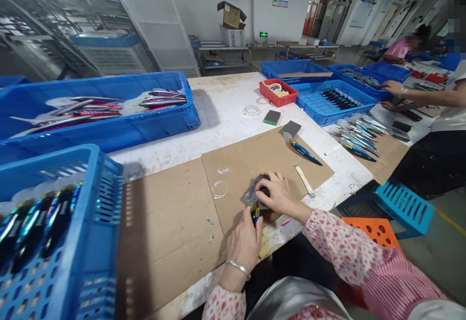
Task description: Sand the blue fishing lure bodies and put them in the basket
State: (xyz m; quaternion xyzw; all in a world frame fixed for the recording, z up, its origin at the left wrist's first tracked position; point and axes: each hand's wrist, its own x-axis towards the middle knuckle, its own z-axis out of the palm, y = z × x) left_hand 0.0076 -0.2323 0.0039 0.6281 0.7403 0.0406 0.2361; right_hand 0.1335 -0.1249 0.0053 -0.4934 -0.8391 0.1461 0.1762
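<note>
I have the left hand (244, 241) closed, thumb and fingers pinching a shiny fish-shaped piece (255, 212) over the near part of the cardboard (251, 157); the right hand's (277, 193) fingers curl over a dark block (263, 187) just beyond. The white table (225, 95) runs beneath, a long blue crate (156, 128) stands far left, and a co-worker (453, 111) works at right.

The head-worn camera looks forward and down across the workbench (225, 121) from close above.

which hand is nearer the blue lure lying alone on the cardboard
Right. The right hand, on a dark block, is below and left of the blue lure in the picture; the left hand, holding another lure, is farther down and left.
</note>
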